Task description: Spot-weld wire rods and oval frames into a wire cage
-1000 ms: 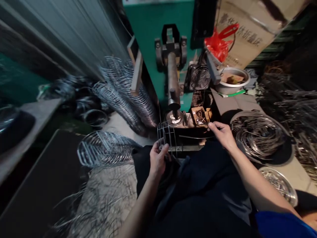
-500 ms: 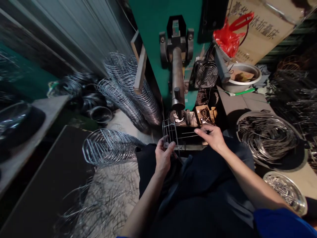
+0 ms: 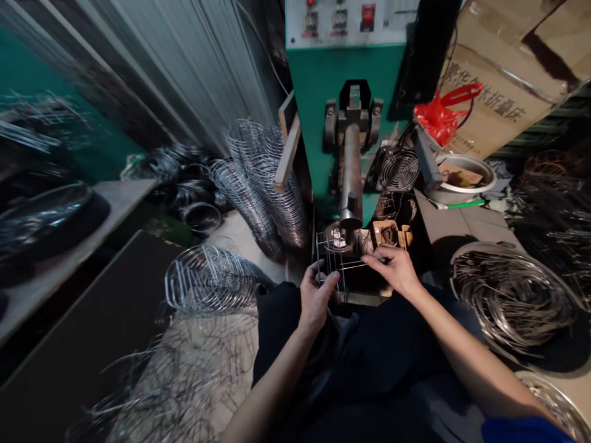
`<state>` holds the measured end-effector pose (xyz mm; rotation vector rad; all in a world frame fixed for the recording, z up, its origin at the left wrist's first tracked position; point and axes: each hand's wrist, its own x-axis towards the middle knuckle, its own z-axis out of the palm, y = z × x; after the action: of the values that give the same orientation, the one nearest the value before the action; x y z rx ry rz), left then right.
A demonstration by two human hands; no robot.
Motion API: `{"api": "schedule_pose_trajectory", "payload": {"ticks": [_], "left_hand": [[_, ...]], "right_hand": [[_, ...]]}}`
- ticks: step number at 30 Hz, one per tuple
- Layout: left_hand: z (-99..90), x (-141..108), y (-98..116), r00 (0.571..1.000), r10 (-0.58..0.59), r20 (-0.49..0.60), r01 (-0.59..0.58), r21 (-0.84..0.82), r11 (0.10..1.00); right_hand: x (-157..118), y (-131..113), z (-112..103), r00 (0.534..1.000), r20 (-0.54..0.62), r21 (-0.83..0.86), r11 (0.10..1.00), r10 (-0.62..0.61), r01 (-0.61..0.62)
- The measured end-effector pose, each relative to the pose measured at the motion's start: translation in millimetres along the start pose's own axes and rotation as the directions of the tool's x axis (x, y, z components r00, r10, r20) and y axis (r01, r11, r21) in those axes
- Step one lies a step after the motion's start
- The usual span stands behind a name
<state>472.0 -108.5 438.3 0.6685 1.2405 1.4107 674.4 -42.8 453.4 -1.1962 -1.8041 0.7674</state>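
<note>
My left hand [image 3: 317,295] is closed around a small wire frame [image 3: 333,259], a grid of thin metal rods held upright in front of the machine. In my right hand [image 3: 392,267], thumb and fingers pinch a thin metal wire [image 3: 353,265] that points left and reaches the wire frame. Whether its tip touches the frame I cannot tell. Just beyond both hands hangs the thick metal arm [image 3: 351,175] of a green spot welding machine [image 3: 309,92], its end close above the frame.
Stacks of bent wire frames [image 3: 277,191] stand left of the machine, and another stack [image 3: 207,280] lies nearer. Loose wires litter the floor [image 3: 198,363]. On the right are a tray of curved wires [image 3: 512,301], a metal bowl [image 3: 554,400] and a white basin [image 3: 462,191].
My view has tilted up, bringing the machine's control panel into sight. The wire in my right hand has come closer to the frame; my left hand keeps its grip.
</note>
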Motion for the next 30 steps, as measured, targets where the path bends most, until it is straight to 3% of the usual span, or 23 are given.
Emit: {"api": "schedule_pose_trajectory", "payload": {"ticks": [13, 30], "left_hand": [[15.2, 26, -5, 0.997, 0.052, 0.05, -0.05, -0.05, 0.998], [24.8, 40, -2, 0.994, 0.087, 0.059, -0.084, -0.05, 0.995]], "right_hand": [[19, 14, -9, 0.997, 0.011, 0.009, 0.997, 0.079, -0.079], [35, 25, -15, 0.997, 0.015, -0.048, 0.996, 0.077, -0.076]]}}
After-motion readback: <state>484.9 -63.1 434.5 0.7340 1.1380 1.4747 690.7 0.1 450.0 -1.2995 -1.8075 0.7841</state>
